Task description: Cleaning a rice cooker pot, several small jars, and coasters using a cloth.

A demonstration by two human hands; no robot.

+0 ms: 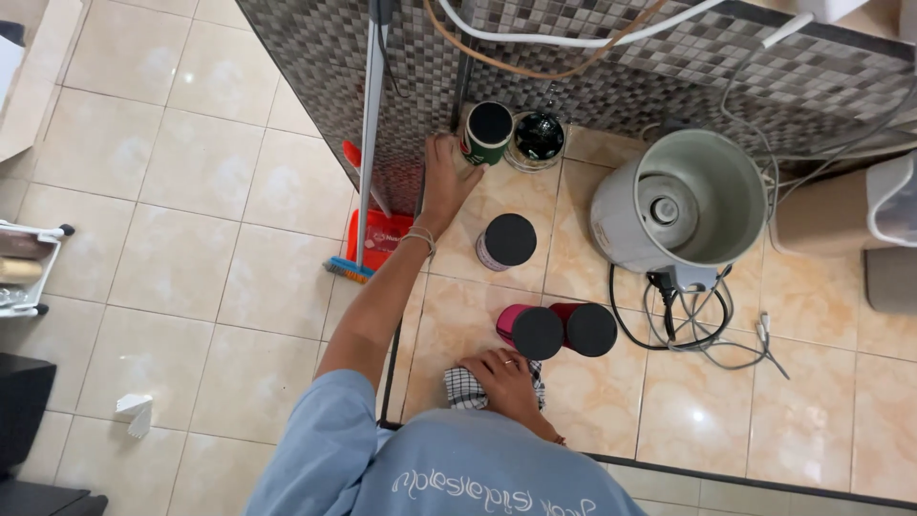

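The left hand [447,172] was wrapped around the side of a green canister [487,132] at the back edge of the tiled counter [659,401], against the mosaic wall [611,86]. A glass jar [539,139] stood just beside the canister. The right hand [504,375] pressed flat, fingers spread, on a checked cloth [462,390] at the counter's front edge. Just behind it stood a pink canister [528,328] touching a dark red canister [584,327], and a white black-lidded canister [505,242] stood mid-counter. A grey metal pot [683,203] stood to the right.
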